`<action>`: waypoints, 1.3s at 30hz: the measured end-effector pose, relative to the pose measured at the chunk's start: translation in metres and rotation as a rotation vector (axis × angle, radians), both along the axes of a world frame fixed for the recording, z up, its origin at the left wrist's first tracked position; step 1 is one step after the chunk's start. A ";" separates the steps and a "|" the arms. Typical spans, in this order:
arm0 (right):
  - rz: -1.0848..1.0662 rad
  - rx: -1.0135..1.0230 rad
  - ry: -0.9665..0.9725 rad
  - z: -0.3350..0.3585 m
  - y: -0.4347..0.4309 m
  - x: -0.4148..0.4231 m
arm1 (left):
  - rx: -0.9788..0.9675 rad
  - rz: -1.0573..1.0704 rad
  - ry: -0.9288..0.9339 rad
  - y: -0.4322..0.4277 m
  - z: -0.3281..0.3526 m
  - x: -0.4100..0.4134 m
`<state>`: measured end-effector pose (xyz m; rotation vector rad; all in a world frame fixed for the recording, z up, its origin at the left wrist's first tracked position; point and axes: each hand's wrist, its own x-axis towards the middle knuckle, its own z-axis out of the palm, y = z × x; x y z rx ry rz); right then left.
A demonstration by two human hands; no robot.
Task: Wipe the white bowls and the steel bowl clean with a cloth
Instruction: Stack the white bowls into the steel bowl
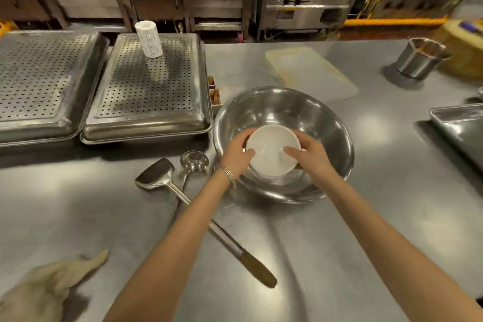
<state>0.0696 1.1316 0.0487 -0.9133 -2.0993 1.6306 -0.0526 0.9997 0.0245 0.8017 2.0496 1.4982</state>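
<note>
A large steel bowl (285, 110) stands on the steel counter at the centre. Inside it is a white bowl (271, 151), and beneath its rim a second white bowl seems stacked, though I cannot tell for sure. My left hand (236, 155) grips the white bowl's left rim. My right hand (312, 157) grips its right rim, fingers reaching over the edge. A crumpled beige cloth (44, 293) lies at the near left corner of the counter, away from both hands.
A steel spatula (167, 180) with a dark handle and a ladle (194, 161) lie left of the steel bowl. Two perforated steel trays (146, 86) sit at the back left, one bearing a white cylinder (149, 39). A cutting board (311, 73), steel pot (420, 57) and tray (462, 125) lie to the right.
</note>
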 end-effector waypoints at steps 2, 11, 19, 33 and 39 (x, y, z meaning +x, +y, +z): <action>0.028 -0.017 -0.046 -0.012 0.030 -0.008 | -0.023 0.000 -0.019 0.030 -0.012 -0.008; 0.128 -0.198 -0.136 -0.074 0.104 -0.044 | -0.142 0.075 -0.163 0.097 -0.070 -0.033; 0.150 -0.153 -0.170 -0.118 0.117 -0.055 | -0.224 0.127 -0.197 0.106 -0.095 -0.034; 0.158 0.088 -0.229 -0.095 0.115 -0.040 | -0.376 -0.006 0.000 0.085 -0.071 -0.034; 0.358 0.909 -0.366 -0.036 0.080 -0.012 | -0.507 -0.043 0.632 0.019 -0.013 -0.017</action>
